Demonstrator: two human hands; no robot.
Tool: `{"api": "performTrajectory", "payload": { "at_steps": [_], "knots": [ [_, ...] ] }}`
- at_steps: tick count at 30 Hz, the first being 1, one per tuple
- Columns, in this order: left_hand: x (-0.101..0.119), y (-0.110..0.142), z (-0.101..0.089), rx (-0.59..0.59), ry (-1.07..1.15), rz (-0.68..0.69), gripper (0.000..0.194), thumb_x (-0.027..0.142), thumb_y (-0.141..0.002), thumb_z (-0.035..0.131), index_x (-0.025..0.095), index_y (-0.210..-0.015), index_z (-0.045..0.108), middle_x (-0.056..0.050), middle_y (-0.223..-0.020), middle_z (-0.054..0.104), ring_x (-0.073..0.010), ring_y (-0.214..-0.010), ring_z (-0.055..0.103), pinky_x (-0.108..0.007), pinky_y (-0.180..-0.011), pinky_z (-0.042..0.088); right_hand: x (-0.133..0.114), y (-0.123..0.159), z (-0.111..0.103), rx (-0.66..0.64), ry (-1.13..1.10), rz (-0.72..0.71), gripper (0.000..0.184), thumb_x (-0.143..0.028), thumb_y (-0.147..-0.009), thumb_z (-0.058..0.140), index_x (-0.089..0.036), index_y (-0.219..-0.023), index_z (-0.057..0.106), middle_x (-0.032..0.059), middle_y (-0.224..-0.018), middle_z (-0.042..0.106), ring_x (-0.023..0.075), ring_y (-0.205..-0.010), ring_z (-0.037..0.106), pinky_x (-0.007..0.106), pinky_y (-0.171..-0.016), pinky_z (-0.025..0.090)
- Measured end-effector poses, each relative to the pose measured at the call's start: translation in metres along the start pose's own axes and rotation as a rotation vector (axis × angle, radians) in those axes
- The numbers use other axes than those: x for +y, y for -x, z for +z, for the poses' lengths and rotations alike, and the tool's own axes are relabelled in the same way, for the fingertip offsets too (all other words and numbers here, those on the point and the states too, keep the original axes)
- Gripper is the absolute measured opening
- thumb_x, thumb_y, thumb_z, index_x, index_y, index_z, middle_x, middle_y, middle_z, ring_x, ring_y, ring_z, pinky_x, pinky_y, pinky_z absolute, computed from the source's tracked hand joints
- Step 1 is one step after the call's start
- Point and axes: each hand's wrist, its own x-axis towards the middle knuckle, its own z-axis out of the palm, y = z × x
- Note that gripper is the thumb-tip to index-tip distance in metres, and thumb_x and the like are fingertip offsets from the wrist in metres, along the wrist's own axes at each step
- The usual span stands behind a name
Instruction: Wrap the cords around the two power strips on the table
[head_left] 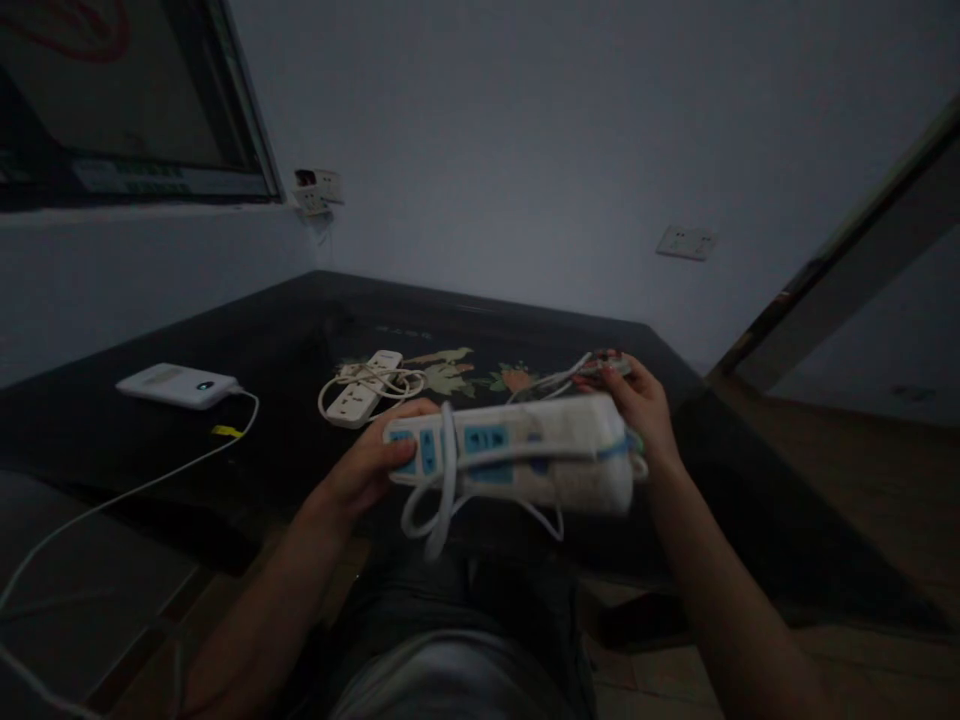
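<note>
"White plastic with blue socket faces: is that power strip held by both hands?"

"Surely only by the left hand. Its thumb presses down on the strip's left end; the other fingers go behind and are mostly out of sight."

"And the right hand?"

"Just beyond the strip's right end, fingertips curled in, pinching a pale cord. What else sits among those fingertips I can't make out. Nor can I tell whether the palm touches the strip, whose right end is blurred."

"Something loops near the left thumb?"

"A thick white cable, wrapped round the strip and dangling below it, too smeared to trace to its end."

"Past the hands?"

"Beyond the left hand, a second strip lies on the black table, its sockets partly covered by tangled cord. Farther left of that hand sits a white device; its lit display is unreadable, and its lead runs out of view. Between the hands, the printed flowers are partly hidden by the held strip."
</note>
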Motion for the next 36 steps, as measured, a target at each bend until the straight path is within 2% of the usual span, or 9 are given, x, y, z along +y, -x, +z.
{"api": "performTrajectory", "payload": {
  "at_steps": [4, 8, 10, 17, 23, 29, 32, 36],
  "knots": [
    [-0.006, -0.022, 0.004, 0.256, -0.032, 0.108, 0.043, 0.047, -0.067, 0.073, 0.018, -0.096, 0.061, -0.003, -0.081, 0.066, -0.0152, -0.068, 0.061, -0.023, -0.061, 0.049, -0.012, 0.022, 0.0, -0.137, 0.076, 0.077, 0.033, -0.036, -0.069, 0.078, -0.021, -0.096, 0.067, 0.0022, -0.085, 0.073, 0.0174, -0.07, 0.071, 0.028, -0.065, 0.06],
    [-0.016, -0.039, -0.001, 0.419, -0.354, 0.206, 0.034, 0.043, -0.07, 0.071, 0.017, -0.087, 0.058, 0.001, -0.076, 0.062, -0.0143, -0.069, 0.058, -0.023, -0.063, 0.045, -0.027, 0.037, -0.001, -0.227, 0.086, 0.107, 0.034, -0.037, -0.069, 0.079, -0.02, -0.096, 0.069, 0.0032, -0.082, 0.073, 0.0186, -0.067, 0.071, 0.03, -0.062, 0.061],
    [-0.023, -0.043, -0.004, 0.449, -0.542, 0.206, 0.031, 0.042, -0.071, 0.069, 0.016, -0.084, 0.057, 0.002, -0.073, 0.06, -0.0151, -0.068, 0.057, -0.024, -0.063, 0.044, -0.033, 0.041, -0.001, -0.235, 0.076, 0.1, 0.033, -0.038, -0.069, 0.079, -0.02, -0.095, 0.069, 0.0036, -0.081, 0.074, 0.0188, -0.068, 0.071, 0.031, -0.063, 0.062],
    [-0.04, -0.038, -0.012, 0.41, -0.963, 0.181, 0.028, 0.041, -0.078, 0.061, 0.018, -0.092, 0.06, -0.004, -0.088, 0.067, -0.0222, -0.084, 0.063, -0.029, -0.073, 0.046, -0.053, 0.043, -0.003, -0.162, 0.059, 0.012, 0.035, -0.043, -0.065, 0.08, -0.022, -0.091, 0.07, 0.0028, -0.079, 0.072, 0.0189, -0.067, 0.071, 0.032, -0.06, 0.062],
    [-0.036, -0.031, -0.017, 0.393, -1.209, 0.155, 0.029, 0.045, -0.079, 0.06, 0.021, -0.095, 0.061, -0.005, -0.088, 0.069, -0.0232, -0.081, 0.064, -0.029, -0.069, 0.045, -0.058, 0.034, -0.011, -0.024, -0.019, -0.119, 0.029, -0.04, -0.069, 0.078, -0.024, -0.091, 0.069, 0.0006, -0.085, 0.071, 0.0145, -0.072, 0.07, 0.027, -0.066, 0.06],
    [-0.019, -0.024, -0.015, 0.325, -1.126, 0.145, 0.031, 0.048, -0.078, 0.059, 0.02, -0.089, 0.062, -0.004, -0.086, 0.069, -0.0228, -0.081, 0.065, -0.03, -0.072, 0.046, -0.043, 0.029, -0.01, 0.211, -0.1, -0.363, 0.021, -0.026, -0.072, 0.077, -0.024, -0.089, 0.066, -0.0031, -0.097, 0.066, 0.0139, -0.083, 0.069, 0.032, -0.079, 0.058],
    [-0.003, -0.018, -0.011, 0.249, -1.126, 0.134, 0.03, 0.048, -0.076, 0.06, 0.02, -0.085, 0.064, -0.004, -0.084, 0.07, -0.0231, -0.08, 0.064, -0.03, -0.071, 0.045, -0.034, 0.029, -0.009, 0.245, -0.029, -0.38, 0.021, -0.025, -0.074, 0.075, -0.024, -0.092, 0.064, -0.0031, -0.093, 0.067, 0.0138, -0.084, 0.069, 0.032, -0.081, 0.057],
    [0.02, -0.01, -0.008, 0.125, -1.257, 0.05, 0.028, 0.047, -0.071, 0.064, 0.021, -0.082, 0.067, -0.003, -0.075, 0.068, -0.0218, -0.069, 0.062, -0.027, -0.06, 0.041, -0.02, 0.03, -0.008, 0.198, 0.111, -0.306, 0.026, -0.03, -0.075, 0.074, -0.023, -0.098, 0.063, -0.0009, -0.091, 0.069, 0.0158, -0.079, 0.07, 0.036, -0.082, 0.056]
  ]
}}
